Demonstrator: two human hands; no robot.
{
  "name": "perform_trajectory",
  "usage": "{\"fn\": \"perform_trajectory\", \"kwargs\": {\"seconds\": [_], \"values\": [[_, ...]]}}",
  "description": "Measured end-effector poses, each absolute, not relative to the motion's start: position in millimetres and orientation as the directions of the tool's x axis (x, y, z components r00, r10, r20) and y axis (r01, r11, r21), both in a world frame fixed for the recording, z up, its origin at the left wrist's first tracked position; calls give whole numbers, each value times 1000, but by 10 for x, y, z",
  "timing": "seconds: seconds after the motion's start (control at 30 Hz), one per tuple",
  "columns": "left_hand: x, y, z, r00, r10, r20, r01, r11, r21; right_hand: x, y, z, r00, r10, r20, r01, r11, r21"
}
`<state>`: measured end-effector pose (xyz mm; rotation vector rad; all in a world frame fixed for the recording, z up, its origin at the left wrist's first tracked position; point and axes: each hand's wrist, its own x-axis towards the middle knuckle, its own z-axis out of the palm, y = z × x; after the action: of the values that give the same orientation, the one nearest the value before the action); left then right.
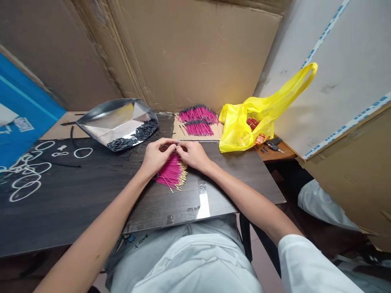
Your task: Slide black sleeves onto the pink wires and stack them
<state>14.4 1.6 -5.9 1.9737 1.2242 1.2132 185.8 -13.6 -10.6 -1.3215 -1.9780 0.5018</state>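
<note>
My left hand [159, 155] and my right hand [193, 154] meet fingertip to fingertip above the dark table, both closed in a pinch. Something small and greyish shows between the fingertips, too small to name. Right below them lies a pile of thin magenta sticks [170, 171] with gold-coloured tips towards the right. Behind, two bundles of magenta sticks with black ends [199, 128] rest on a piece of cardboard [217, 132]. To the left is an open silver-lined bag [100, 126] holding many short black tubes [134, 137], some spilled beside it.
A yellow plastic bag [236, 130] with more red sticks stands at the back right, next to a key [275, 143]. White rubber bands [27, 179] lie on the left of the table [76, 203]. Cardboard walls [195, 53] close off the back.
</note>
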Motion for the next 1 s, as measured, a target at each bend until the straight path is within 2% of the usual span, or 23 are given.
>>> {"fn": "perform_trajectory", "kwargs": {"seconds": [0.3, 0.47, 0.73, 0.87, 1.0], "values": [[136, 23, -51, 175, 893, 415, 412, -450, 792, 1845, -141, -123, -235, 911, 340, 581, 412, -702], [111, 48, -63, 175, 894, 413, 359, -448, 819, 1847, -116, -176, -241, 892, 382, 464, 452, -762], [93, 63, -50, 116, 938, 326, 163, -342, 926, 1855, -68, -197, -189, 902, 388, 327, 430, -841], [97, 23, -1, 172, 938, 300, 120, -322, 939, 1865, -30, -193, -160, 932, 325, 163, 349, -923], [112, -8, 24, 265, 913, 309, 161, -358, 920, 1884, -1, -190, -189, 954, 233, -58, 226, -972]]}}
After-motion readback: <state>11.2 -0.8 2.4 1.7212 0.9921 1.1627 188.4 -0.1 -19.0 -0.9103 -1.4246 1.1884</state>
